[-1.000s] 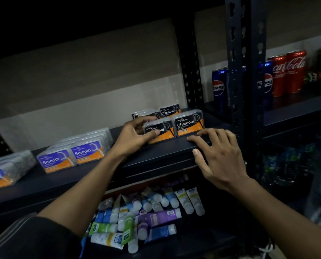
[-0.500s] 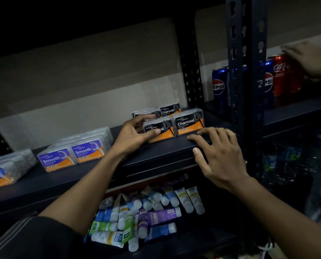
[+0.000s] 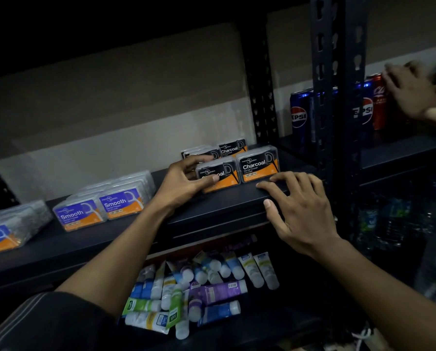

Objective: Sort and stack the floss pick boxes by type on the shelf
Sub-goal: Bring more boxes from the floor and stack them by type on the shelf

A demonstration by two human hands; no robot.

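On the dark shelf (image 3: 125,236) stand several black-and-orange Charcoal floss boxes at the right. My left hand (image 3: 184,183) grips the front left Charcoal box (image 3: 224,177), thumb across its label. A second Charcoal box (image 3: 258,164) stands right beside it, with more Charcoal boxes (image 3: 230,148) behind. My right hand (image 3: 300,209) rests flat on the shelf's front edge just below that second box, fingers spread. Blue-and-orange Smooth boxes (image 3: 100,209) sit in rows further left, and another Smooth stack (image 3: 1,236) lies at the far left edge.
A perforated black upright post (image 3: 338,97) divides the shelving. Beyond it stand Pepsi cans (image 3: 299,112) and a red cola can (image 3: 379,102), where another person's hand (image 3: 412,92) reaches. Below, a pile of tubes (image 3: 199,287) fills the lower shelf. Bottles (image 3: 394,219) sit low right.
My hands stay where they were. The other person's hand at the right has come further in among the cans and covers more of the red ones.
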